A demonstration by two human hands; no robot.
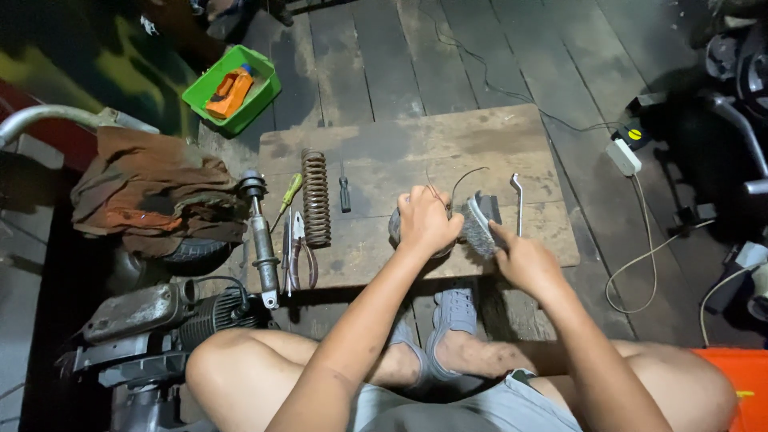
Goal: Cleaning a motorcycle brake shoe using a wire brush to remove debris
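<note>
We see the left hand (426, 220) clenched over a round metal part (398, 226) on the low wooden desk (480, 136), pinning it near the front edge. The right hand (524, 260) grasps a wire brush (478, 224), its bristles touching the part's right side. A bent metal bar (518, 202) lies just beside the brush. To the left lie a rusty coil spring (316, 197), two screwdrivers, pliers (298, 254) and a shock absorber rod (260, 238).
</note>
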